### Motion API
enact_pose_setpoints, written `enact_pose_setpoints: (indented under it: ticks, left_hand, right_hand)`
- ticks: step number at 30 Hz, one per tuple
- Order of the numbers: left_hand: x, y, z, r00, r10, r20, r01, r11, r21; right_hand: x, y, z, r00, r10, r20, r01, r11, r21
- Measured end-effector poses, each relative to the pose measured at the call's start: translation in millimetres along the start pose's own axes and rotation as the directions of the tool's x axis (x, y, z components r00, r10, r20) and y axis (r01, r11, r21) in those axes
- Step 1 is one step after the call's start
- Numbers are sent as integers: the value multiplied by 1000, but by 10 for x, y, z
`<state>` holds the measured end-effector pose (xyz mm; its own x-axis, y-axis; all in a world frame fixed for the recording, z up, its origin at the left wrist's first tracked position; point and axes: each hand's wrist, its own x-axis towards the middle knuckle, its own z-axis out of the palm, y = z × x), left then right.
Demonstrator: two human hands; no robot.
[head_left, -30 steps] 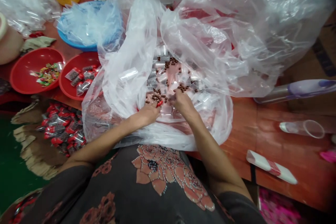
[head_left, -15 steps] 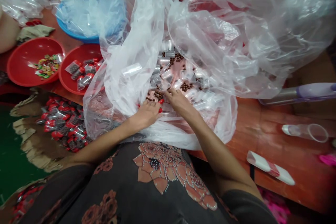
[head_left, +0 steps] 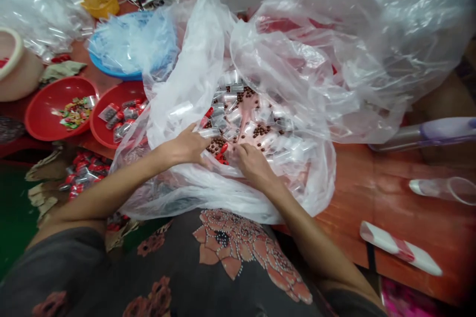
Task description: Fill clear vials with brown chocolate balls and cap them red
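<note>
A big clear plastic sheet lies bunched over the table before me, and in its hollow sit several small clear packets and loose brown beads. My left hand is closed on a small clear packet at the left of the pile. Close to its right, my right hand rests curled on the plastic, fingertips pinched by a red-capped piece; I cannot make out what they hold.
Two red bowls sit at the left, one with coloured sweets, one with filled packets. A blue basin, a yellow basket and more filled packets on the floor are nearby. Plastic tubes lie at the right.
My left hand has moved up and left and now holds a clear packet. My right hand has drawn back slightly toward me. The camera has shifted.
</note>
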<state>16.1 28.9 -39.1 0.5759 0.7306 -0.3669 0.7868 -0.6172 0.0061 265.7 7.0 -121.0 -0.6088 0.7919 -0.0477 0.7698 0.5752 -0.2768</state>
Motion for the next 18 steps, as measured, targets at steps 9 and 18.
enact_pose_setpoints:
  ticks: [9, 18]
  left_hand:
    - [7, -107, -304, 965, 214, -151, -196, 972, 126]
    - [-211, 20, -272, 985, 174, -8, -172, 976, 136]
  right_hand:
    - [-412, 16, -158, 999, -26, 40, 18, 983, 185]
    - [-588, 105, -330, 991, -117, 64, 102, 975, 199]
